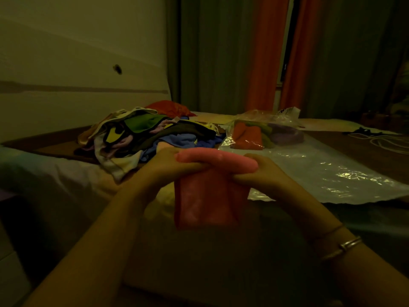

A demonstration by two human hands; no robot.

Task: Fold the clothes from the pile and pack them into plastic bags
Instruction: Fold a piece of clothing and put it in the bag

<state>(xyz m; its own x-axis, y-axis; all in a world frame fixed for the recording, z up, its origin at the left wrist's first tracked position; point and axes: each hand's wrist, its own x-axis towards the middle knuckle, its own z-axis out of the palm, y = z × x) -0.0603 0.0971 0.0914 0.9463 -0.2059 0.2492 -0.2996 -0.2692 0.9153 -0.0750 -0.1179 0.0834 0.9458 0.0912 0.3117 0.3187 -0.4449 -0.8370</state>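
A dim bedroom seen from the wearer's head, looking down at two bare arms over a bed. Both hands hold up a pink garment (pixel 210 191), doubled over along its top edge so the rest hangs down in a narrow panel. The left hand (pixel 174 167) grips the left end of that top fold with fingers curled round the cloth; the right hand (pixel 263 171), with bangles on its wrist, pinches the right end the same way. The two hands sit close together, nearly touching.

This looks like the middle of folding one piece: it is already narrowed and appears ready for a last fold before packing. The next move likely calls for bringing the hanging end up, then carrying the piece right to the plastic.

Just beyond the hands, to the left, lies the pile of clothes (pixel 146 136), a loose heap of mixed colours. To the right, a filled plastic bag (pixel 263 131) holds folded orange, green and purple items. In front of it, an empty plastic bag (pixel 332 171) lies flat; its near edge ends just right of the hanging cloth. The flat plastic offers open room on the right, while the pile crowds the left. Orange curtains (pixel 267 52) hang behind
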